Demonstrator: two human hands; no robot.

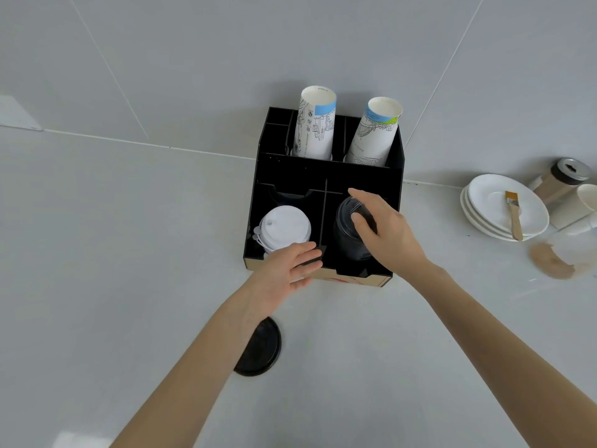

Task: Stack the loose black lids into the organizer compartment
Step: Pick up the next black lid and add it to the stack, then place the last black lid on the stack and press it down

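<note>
**Lids going into the right front compartment**

Right grip (384, 227) laid over the stack of black lids (350, 231), forefinger stretched past the far rim, thumb pressing the top face; grasping or merely steadying, cannot tell for sure, though contact looks plain. Left grip (290, 266) loosely spread and empty, resting at the organizer (326, 176) front lip, fingers touching the divider beside the white lids (286, 226).

Stack sitting in the right front compartment, tilted, flat faces turned up and towards the near edge of the tabletop (97, 221), its axis leaning back towards the wall. One loose black lid (261, 349) lying flat on the tabletop, near the front edge, partly hidden under the left forearm.

Likely very light, thin plastic: springy, a little slick, prone to cracking if squeezed hard. Best taken by the rim, thumb opposite fingers, not by the face. Nested ones probably slide apart easily when tipped.
</note>
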